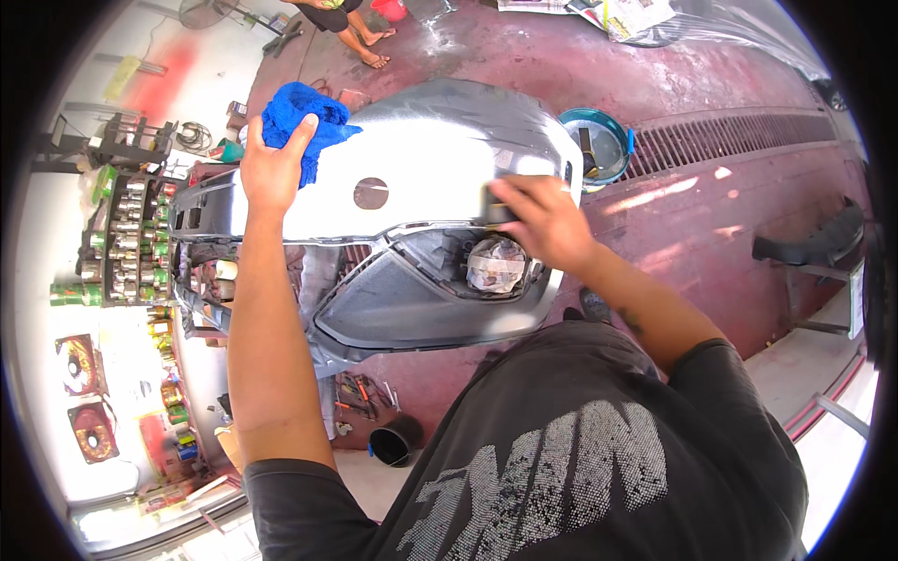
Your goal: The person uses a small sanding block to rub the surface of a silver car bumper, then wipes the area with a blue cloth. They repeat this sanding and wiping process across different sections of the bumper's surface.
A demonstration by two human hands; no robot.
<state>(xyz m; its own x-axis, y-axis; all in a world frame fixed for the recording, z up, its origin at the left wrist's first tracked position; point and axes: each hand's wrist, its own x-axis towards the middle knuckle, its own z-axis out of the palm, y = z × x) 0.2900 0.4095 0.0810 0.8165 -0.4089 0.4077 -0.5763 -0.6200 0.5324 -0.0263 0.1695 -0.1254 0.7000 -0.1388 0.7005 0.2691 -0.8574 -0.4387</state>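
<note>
A grey car bumper (430, 159) stands in front of me, its glossy upper face catching glare. My left hand (271, 168) presses a blue cloth (304, 117) against the bumper's upper left corner. My right hand (543, 220) grips a small dark block (496, 208) against the bumper's right side, just above a fog-lamp opening stuffed with crumpled paper (496, 266). A round hole (370, 193) shows in the middle of the panel. The lower grille area (412, 299) is matt dark grey.
A teal basin (603, 140) with a tool in it sits on the red floor beyond the bumper. A floor drain grate (730, 140) runs right. Shelves of spray cans (122, 243) stand left. Another person's bare legs (360, 37) show at the top. A black cup (393, 444) and hand tools (360, 393) lie below.
</note>
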